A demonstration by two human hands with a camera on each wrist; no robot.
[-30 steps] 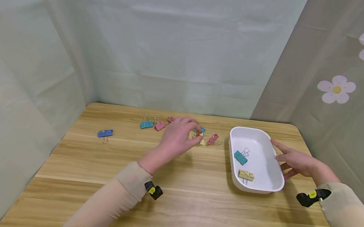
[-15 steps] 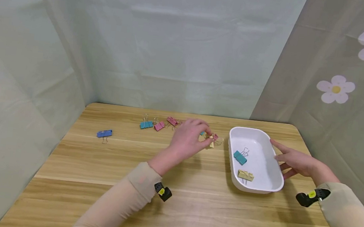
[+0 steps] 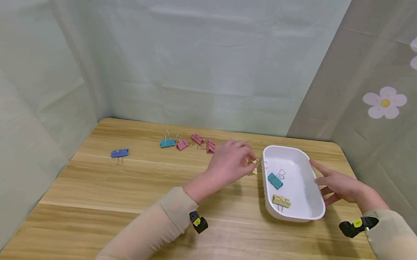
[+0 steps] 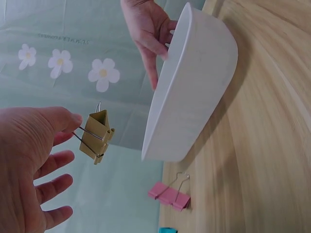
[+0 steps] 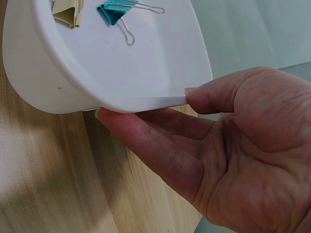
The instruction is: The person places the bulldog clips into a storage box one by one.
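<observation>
My left hand (image 3: pixel 230 161) pinches a yellow binder clip (image 4: pixel 95 136) by its wire handle, thumb against forefinger. The clip hangs in the air just left of the white tray (image 3: pixel 303 196); in the left wrist view the other fingers are spread. My right hand (image 3: pixel 342 187) holds the tray's right side. The right wrist view shows its thumb (image 5: pixel 209 99) on the rim and fingers under the outer wall. Inside the tray lie a teal binder clip (image 3: pixel 275 181) and another yellow binder clip (image 3: pixel 281 201).
Along the table's back lie a teal clip (image 3: pixel 168 143) and several pink clips (image 3: pixel 211 146). A blue clip (image 3: pixel 119 153) lies farther left. Beside the tray, the left wrist view shows a pink clip (image 4: pixel 168 195) and part of a teal one (image 4: pixel 167 230). A curtain stands behind the table.
My left hand has moved right toward the tray with the yellow binder clip, uncovering pink clips behind it. My right hand and the tray have stayed in place.
</observation>
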